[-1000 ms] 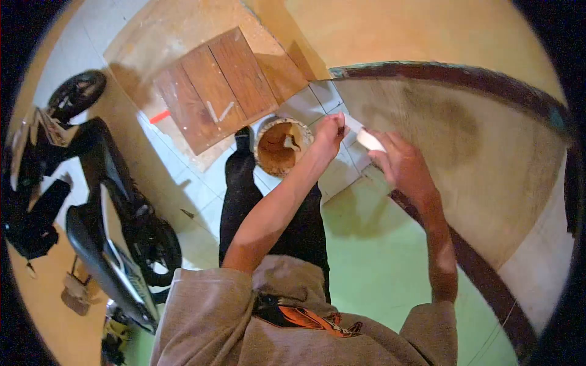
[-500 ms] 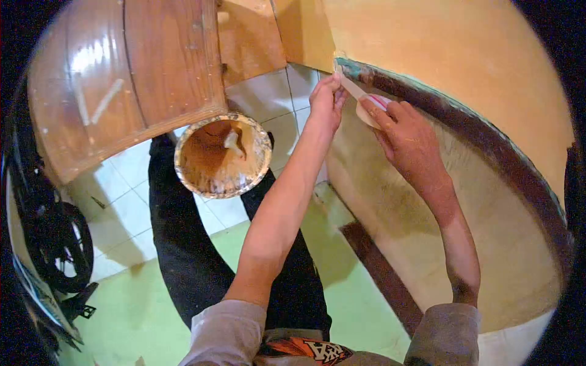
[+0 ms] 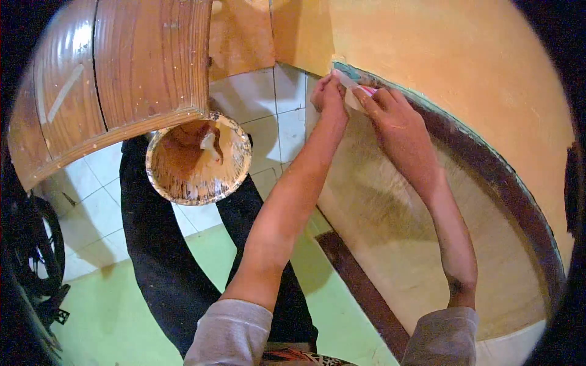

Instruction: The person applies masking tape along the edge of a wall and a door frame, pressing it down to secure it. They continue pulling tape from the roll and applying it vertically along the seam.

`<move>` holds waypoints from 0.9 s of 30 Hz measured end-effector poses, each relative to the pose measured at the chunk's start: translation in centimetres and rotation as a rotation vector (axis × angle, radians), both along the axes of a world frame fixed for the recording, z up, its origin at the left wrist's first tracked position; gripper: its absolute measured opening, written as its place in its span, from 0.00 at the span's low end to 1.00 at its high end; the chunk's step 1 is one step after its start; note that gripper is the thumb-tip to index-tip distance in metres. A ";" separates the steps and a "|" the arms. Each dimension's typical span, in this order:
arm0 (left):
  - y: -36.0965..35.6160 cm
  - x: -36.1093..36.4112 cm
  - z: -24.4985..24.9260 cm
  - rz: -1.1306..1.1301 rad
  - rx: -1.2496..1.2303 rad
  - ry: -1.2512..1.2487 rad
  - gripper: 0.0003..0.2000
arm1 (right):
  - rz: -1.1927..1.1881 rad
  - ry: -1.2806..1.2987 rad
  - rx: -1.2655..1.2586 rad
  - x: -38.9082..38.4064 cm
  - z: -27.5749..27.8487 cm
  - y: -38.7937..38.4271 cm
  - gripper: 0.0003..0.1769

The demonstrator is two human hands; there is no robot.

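My right hand [image 3: 400, 125] is closed around a roll of tape [image 3: 366, 91], mostly covered by the fingers. A pale strip of tape [image 3: 346, 80] runs from the roll toward the wall corner. At its far end my left hand [image 3: 331, 94] is closed, fingertips pinching the strip by the corner. Both hands are close together, just below the teal-edged end of a dark brown band [image 3: 476, 152] on the wall. Part of the strip is hidden behind the fingers.
A paint-spattered bucket [image 3: 198, 200] with orange paint and a whitish object inside stands by my legs. Left of it is a varnished wooden piece of furniture [image 3: 146, 67]. Black wheel-like parts [image 3: 55, 244] lie at far left. The floor has white tiles [image 3: 256, 97] and a green area.
The view has shifted, so the bucket and furniture appear further left. My right hand with the tape roll has moved closer to my left hand and the corner, shortening the visible strip.
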State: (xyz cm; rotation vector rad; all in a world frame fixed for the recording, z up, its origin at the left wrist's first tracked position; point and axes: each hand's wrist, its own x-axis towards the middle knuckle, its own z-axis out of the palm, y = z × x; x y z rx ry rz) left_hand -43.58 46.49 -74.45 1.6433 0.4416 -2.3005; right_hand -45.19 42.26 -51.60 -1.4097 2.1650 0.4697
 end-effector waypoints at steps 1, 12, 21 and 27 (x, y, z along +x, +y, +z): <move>0.4 -0.4 -0.4 0.011 0.002 0.000 0.05 | 0.011 0.000 0.002 0.0 -0.4 -0.1 0.31; 1.5 -2.7 -1.3 0.173 0.078 -0.043 0.12 | 0.167 0.043 -0.029 -0.6 -2.5 -0.4 0.22; 2.4 -4.2 -3.0 0.245 0.190 -0.017 0.09 | 0.179 0.031 -0.023 -1.4 -3.0 -0.3 0.26; 3.3 -4.4 -3.8 0.356 0.313 0.092 0.12 | 0.163 0.026 -0.032 -1.9 -2.8 -0.3 0.26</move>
